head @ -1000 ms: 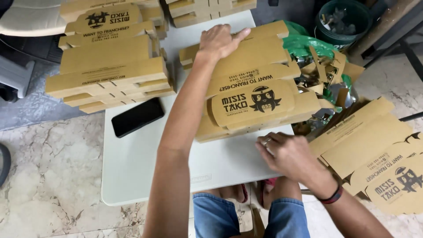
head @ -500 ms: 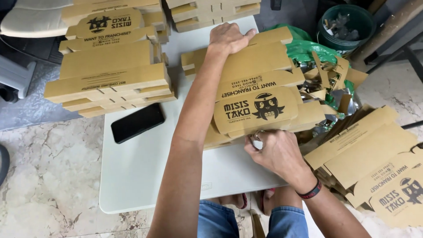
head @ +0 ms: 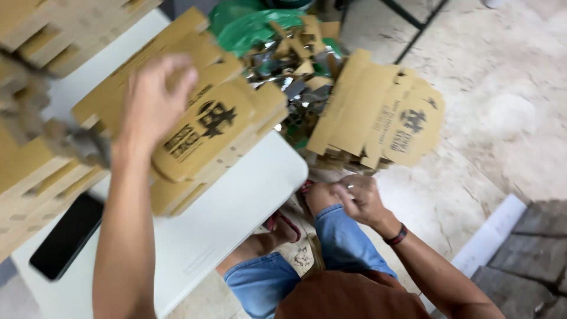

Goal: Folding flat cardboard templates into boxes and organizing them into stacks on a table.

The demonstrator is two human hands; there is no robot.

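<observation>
My left hand (head: 150, 100) lies blurred, fingers apart, on top of a stack of folded brown cardboard boxes (head: 204, 139) with a black printed logo, at the near edge of a white table (head: 236, 201). My right hand (head: 357, 198) is low beside my knee in blue jeans (head: 342, 236), fingers curled. A small silvery glint shows at the fingers, and I cannot tell whether anything is held. Just above that hand, a pile of flat printed cardboard blanks (head: 378, 112) rests on the floor.
A black phone (head: 68, 236) lies on the table at lower left, beside another stack of boxes (head: 29, 171). A green plastic bag (head: 254, 26) with cardboard scraps sits behind the table. Marble floor spreads right, with grey pavers (head: 531, 248) at bottom right.
The view has swung sharply and tilted. My right hand has dropped from the front of the box stack down to my knee. My left hand stays on top of the stack.
</observation>
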